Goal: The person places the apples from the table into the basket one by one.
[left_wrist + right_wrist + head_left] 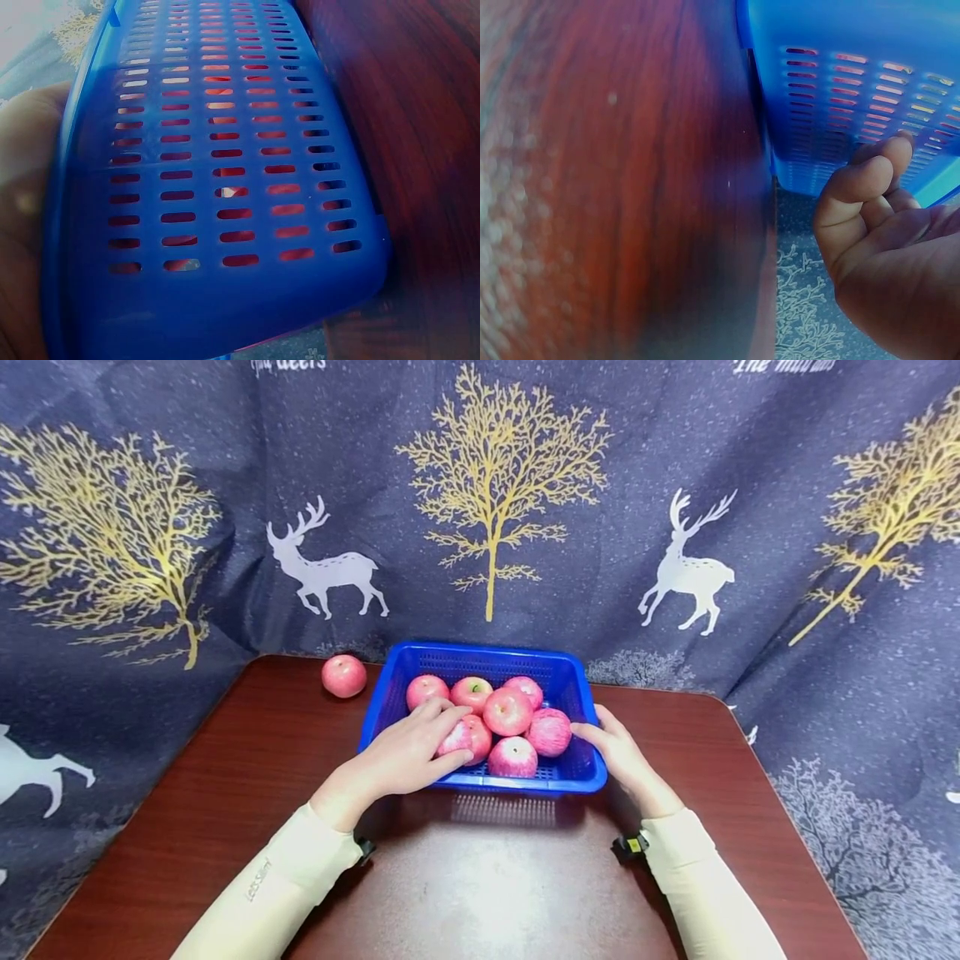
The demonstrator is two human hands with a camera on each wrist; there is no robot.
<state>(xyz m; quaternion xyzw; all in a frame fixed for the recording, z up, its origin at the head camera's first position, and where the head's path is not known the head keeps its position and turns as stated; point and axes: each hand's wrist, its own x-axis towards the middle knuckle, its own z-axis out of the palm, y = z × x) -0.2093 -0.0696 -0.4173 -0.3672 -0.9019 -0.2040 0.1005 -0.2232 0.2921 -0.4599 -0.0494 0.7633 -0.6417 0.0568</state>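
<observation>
A blue plastic basket (480,782) with slotted walls holds several red apples (508,711). My left hand (408,747) reaches over its left front corner, fingers and thumb around an apple (454,740) at the front left of the pile. Another apple lies right beside that one, partly covered. At the basket's right side, my right hand (626,756) grips the rim, thumb over the top edge and the other fingers outside. In the right wrist view those fingers (870,180) are bent close to the slotted wall. The left wrist view shows mostly the basket's front wall (217,172).
One loose apple (344,676) sits on the brown wooden table (480,877), left of the basket near the back edge. Directly behind the table hangs a dark blue cloth (525,585) with printed trees and deer.
</observation>
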